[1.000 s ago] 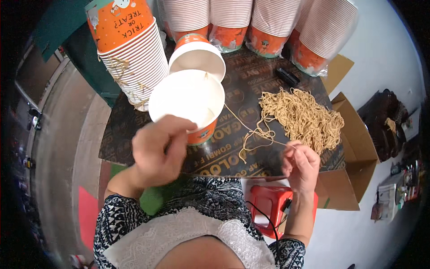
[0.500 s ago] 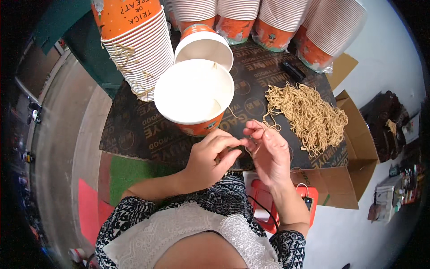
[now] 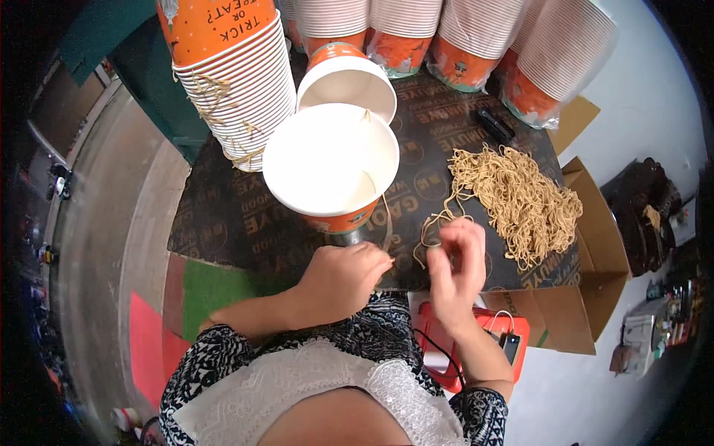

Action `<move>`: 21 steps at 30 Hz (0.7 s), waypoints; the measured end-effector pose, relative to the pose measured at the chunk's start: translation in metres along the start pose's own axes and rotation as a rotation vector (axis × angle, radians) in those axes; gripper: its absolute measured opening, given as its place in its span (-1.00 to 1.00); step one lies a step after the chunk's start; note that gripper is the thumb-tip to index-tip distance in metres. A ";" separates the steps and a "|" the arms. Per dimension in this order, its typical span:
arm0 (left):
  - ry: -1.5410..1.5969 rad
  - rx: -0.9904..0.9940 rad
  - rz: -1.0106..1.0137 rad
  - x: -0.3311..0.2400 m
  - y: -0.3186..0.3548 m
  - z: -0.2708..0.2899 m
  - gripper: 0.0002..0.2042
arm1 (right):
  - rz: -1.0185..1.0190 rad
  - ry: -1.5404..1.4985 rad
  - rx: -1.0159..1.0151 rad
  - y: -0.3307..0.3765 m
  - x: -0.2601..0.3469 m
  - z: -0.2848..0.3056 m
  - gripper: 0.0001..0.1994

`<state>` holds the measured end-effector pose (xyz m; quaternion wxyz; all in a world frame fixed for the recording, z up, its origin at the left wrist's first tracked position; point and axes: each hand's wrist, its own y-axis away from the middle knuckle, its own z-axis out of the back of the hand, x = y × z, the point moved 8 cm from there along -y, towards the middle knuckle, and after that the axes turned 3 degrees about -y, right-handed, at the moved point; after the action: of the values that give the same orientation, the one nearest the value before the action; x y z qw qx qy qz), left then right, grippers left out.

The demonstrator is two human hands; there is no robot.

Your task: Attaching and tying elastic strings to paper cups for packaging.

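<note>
A white paper bucket (image 3: pixel 327 152) with an orange printed outside stands in front of me, open end up. A tan cord (image 3: pixel 386 215) hangs over its right rim. The cord's lower end is pinched between the fingers of my left hand (image 3: pixel 342 279), just below the bucket. My right hand (image 3: pixel 460 271) is apart from it, with fingers curled and thumb spread away. Beside that thumb, a loose strand (image 3: pixel 422 241) lies on the table. It leads toward a tangled heap of tan cords (image 3: pixel 517 204) at the right.
A tall stack of nested buckets (image 3: pixel 238 97) leans at the left, cords hanging from its rims. Behind lies another bucket (image 3: pixel 346 85) on its side; bagged stacks (image 3: pixel 476 41) line the back. A black object (image 3: pixel 494 126) sits near the heap, and a cardboard box (image 3: pixel 595 245) stands right.
My hands have drawn apart: the left moved down and left with the cord's end, the right moved to the right. The cord from the bucket now hangs down to my left hand.
</note>
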<state>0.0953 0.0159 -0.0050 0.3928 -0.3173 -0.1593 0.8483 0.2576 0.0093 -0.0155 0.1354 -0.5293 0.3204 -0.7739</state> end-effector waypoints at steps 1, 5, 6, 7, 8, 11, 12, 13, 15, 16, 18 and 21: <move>-0.033 0.104 0.020 0.003 0.003 -0.003 -0.92 | 0.043 -0.040 0.069 0.004 0.008 -0.004 -0.76; 0.010 0.189 0.004 0.003 0.002 0.008 -0.92 | 0.120 -0.219 0.414 0.010 0.029 -0.037 -0.69; -0.019 0.243 -0.023 0.002 0.002 0.009 -0.92 | 0.108 -0.200 0.438 0.013 0.025 -0.041 -0.70; -0.047 0.296 -0.049 0.002 0.003 0.010 -0.92 | 0.083 -0.183 0.433 0.012 0.023 -0.042 -0.75; -0.051 0.295 -0.048 0.003 0.002 0.014 -0.92 | 0.085 -0.185 0.434 0.011 0.024 -0.041 -0.75; -0.018 0.266 -0.050 0.004 0.001 0.028 -0.92 | 0.152 -0.137 0.482 0.007 0.033 -0.044 -0.83; 0.034 0.245 -0.032 0.005 0.001 0.034 -0.94 | 0.180 -0.129 0.467 0.005 0.038 -0.045 -0.86; 0.086 0.224 -0.014 0.006 0.002 0.041 -0.95 | 0.208 -0.122 0.453 0.004 0.041 -0.045 -0.90; 0.061 0.127 0.044 0.010 -0.004 0.076 -0.96 | 0.166 -0.137 0.430 0.002 0.038 -0.043 -0.90; -0.011 -0.107 -0.057 0.007 -0.004 0.099 -0.89 | 0.124 -0.148 0.406 0.001 0.034 -0.042 -0.91; -0.058 -0.143 -0.008 0.020 -0.008 0.123 -0.76 | 0.060 -0.148 0.313 0.001 0.024 -0.035 -0.91; -0.276 -0.078 0.019 0.042 -0.012 0.130 -0.54 | -0.002 -0.159 0.256 0.004 0.017 -0.032 -0.93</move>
<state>-0.0045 0.0533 0.0810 0.3464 -0.2142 -0.2414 0.8808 0.2214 0.0084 -0.0132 0.2259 -0.5678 0.2067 -0.7641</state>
